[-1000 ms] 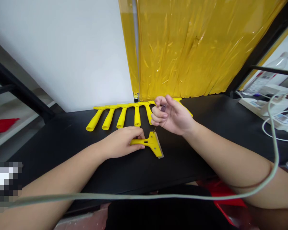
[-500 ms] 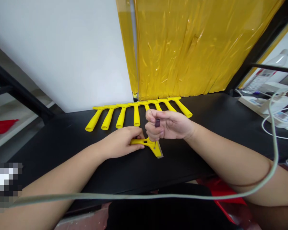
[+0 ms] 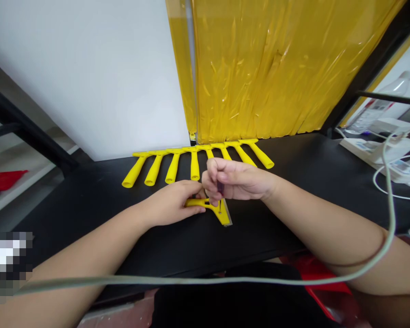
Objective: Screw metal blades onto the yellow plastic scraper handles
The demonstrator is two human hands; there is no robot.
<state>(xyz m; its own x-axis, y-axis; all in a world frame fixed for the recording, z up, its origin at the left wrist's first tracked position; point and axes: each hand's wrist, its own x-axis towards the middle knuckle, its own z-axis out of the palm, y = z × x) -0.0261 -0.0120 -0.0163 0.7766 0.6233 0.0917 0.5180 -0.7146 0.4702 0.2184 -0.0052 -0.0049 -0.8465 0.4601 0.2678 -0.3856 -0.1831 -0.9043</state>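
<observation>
My left hand [image 3: 177, 200] is closed around the handle of a yellow scraper [image 3: 220, 216] lying on the black tabletop, its metal blade edge facing right. In my right hand [image 3: 235, 180] is a small screwdriver [image 3: 220, 187] with a dark purple handle, held upright between the fingers. Its thin shaft points down to a screw on the scraper's head. My right fingers hide part of the scraper's head. Behind my hands several more yellow scrapers [image 3: 171, 168] lie side by side in a row, handles toward me.
A white panel [image 3: 99, 68] and a yellow plastic curtain [image 3: 253, 68] stand behind the table [image 3: 116, 246]. On the right are power strips [image 3: 372, 150], white cords and a clear bottle [image 3: 379, 105]. A pale cable [image 3: 225, 280] loops across in front of my arms.
My right hand's fingers have shifted and turned a little around the screwdriver handle. My left hand and the scraper under it stay in place.
</observation>
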